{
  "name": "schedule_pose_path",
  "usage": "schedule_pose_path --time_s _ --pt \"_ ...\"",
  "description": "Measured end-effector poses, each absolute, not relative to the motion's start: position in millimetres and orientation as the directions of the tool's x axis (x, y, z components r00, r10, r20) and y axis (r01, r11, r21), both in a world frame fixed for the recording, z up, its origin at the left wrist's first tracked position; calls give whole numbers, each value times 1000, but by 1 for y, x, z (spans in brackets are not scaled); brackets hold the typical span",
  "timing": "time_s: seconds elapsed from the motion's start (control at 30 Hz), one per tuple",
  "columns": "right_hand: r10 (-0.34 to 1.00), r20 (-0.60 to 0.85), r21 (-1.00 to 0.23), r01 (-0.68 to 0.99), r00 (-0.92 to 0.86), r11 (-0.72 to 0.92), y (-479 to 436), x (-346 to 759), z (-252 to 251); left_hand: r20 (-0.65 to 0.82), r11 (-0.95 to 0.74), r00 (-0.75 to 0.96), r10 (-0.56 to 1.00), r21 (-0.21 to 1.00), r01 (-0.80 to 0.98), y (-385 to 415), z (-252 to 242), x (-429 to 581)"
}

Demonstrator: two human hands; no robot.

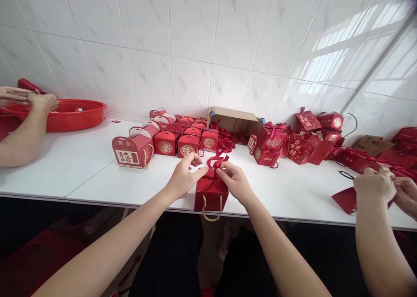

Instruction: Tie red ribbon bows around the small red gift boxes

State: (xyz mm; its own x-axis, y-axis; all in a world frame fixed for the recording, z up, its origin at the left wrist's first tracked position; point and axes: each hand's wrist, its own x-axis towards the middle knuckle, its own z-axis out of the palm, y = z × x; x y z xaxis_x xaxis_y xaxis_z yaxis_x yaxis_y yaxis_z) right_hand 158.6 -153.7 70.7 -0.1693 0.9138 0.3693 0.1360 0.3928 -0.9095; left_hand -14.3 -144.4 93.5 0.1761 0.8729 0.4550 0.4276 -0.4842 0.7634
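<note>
A red gift box (211,195) with a gold rope handle (211,218) stands at the table's front edge, between my two hands. A red ribbon (212,171) is tied or looped over its top. My right hand (237,183) pinches the ribbon at its right side, thumb and forefinger closed together. On the other side is my left hand (186,175), its thumb reaching to the ribbon and its bent forefinger held apart from the thumb. Whether the ribbon's knot is tight is hidden by the fingers.
Several red boxes (164,144) stand behind to the left, with loose red ribbons (224,141) by an open cardboard box (236,116). More ribboned boxes (270,142) are at right. Co-workers' hands are at a red basin (78,116) and a red box (345,200).
</note>
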Motion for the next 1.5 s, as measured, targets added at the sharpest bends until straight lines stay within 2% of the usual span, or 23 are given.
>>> schedule_pose_path --time_s 0.1,0.2,0.3,0.4,0.5,0.57,0.7,0.87,1.0,1.23,1.3,1.43,1.5 --pt "911 361 -924 58 -201 379 -154 159 70 297 -341 170 940 857 386 -134 75 -23" --pt "898 369 -922 30 -240 386 -155 159 71 71 -137 230 971 949 285 -129 67 -27" --pt "911 365 -914 112 -194 390 -154 157 71 -128 52 341 931 974 223 -128 70 -29" --pt "933 344 -907 221 -103 359 -153 152 70 -193 129 407 893 975 179 -129 77 -33" --pt "936 351 -867 369 -23 335 -154 146 73 -156 133 390 907 988 84 -132 89 -38" --pt "928 373 -818 474 3 327 -154 142 77 -83 70 371 925 996 49 -135 99 -39" --pt "928 366 -745 576 -70 337 -158 142 88 48 -88 413 909 993 79 -138 128 -26" --pt "915 327 -764 504 -237 403 -166 151 92 136 -160 503 854 987 5 -123 149 5" --pt "934 308 -817 452 -181 357 -164 154 87 133 -143 497 857 990 -19 -111 144 11" --pt "918 330 -844 366 -220 392 -159 157 84 198 -361 515 834 902 238 -124 112 -22" --pt "919 330 -856 341 -217 388 -160 157 82 250 -408 499 830 882 237 -128 102 -25" --pt "940 331 -911 231 -86 342 -159 154 76 344 -457 458 820 875 161 -135 92 -23" --pt "938 342 -917 197 -55 346 -158 153 73 361 -481 440 822 855 196 -139 90 -20"
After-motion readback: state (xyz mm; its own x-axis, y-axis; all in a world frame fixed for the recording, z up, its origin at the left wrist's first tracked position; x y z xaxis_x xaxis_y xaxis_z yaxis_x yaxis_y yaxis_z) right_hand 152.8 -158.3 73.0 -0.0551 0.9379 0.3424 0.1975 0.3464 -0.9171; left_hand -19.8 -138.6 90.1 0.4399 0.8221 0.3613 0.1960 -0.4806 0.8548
